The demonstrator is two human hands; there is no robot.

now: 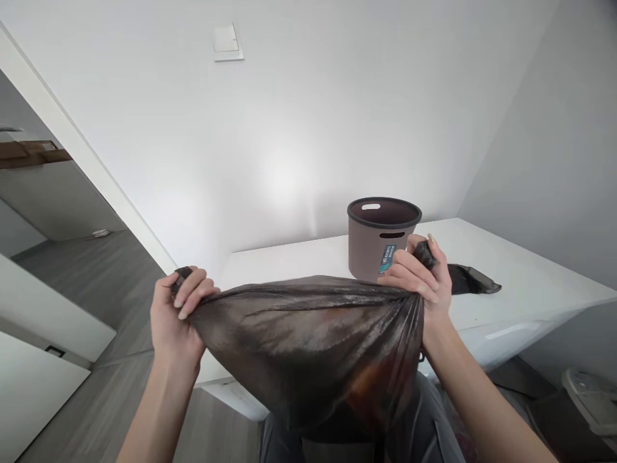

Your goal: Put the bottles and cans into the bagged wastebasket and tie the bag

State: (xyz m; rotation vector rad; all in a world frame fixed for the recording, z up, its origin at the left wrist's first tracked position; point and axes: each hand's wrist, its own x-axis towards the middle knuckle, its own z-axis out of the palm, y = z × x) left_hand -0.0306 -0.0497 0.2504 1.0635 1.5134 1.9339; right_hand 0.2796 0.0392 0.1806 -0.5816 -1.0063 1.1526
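Observation:
A dark, shiny plastic bag (308, 341) is stretched between both my hands in front of me, with something orange showing faintly through its lower part. My left hand (178, 312) is closed on the bag's left top corner. My right hand (419, 276) grips the bunched right top corner, a twisted end sticking up past my fingers. The bag hangs over my lap, in front of the white table (530, 283).
A small brown-grey bin (383, 238) with handle slots and a label stands on the table near the wall. A folded dark bag (470, 280) lies on the table to its right. A wall switch (227, 42) is above. Grey floor lies left; a low grey object (592, 399) sits at the lower right.

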